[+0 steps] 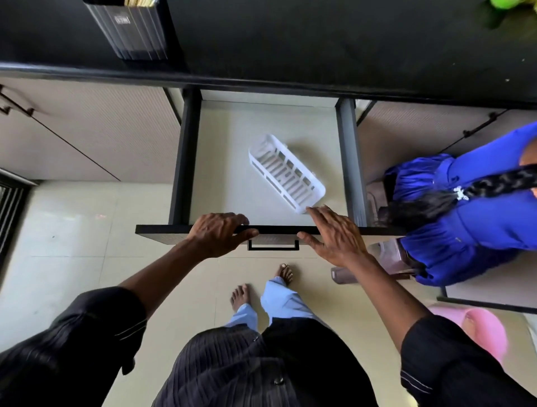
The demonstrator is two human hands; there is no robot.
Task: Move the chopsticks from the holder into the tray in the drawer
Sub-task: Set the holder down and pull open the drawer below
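The drawer [220,162] stands pulled out below the black counter. A white slotted tray [286,173] lies askew on the drawer floor, with nothing in it. My left hand [220,232] grips the drawer's front edge, fingers curled over it. My right hand [334,235] hovers over the front edge, fingers spread, fingertips close to the tray's near corner. A dark ribbed holder [130,29] stands on the counter at the top left; pale chopstick tips [139,2] show at its mouth, mostly cut off by the frame.
A person in blue clothes [470,203] crouches right of the drawer, by a brown stool [386,255]. A pink object [476,328] lies on the floor at lower right. Closed cabinet doors flank the drawer. My feet stand below the drawer handle [273,247].
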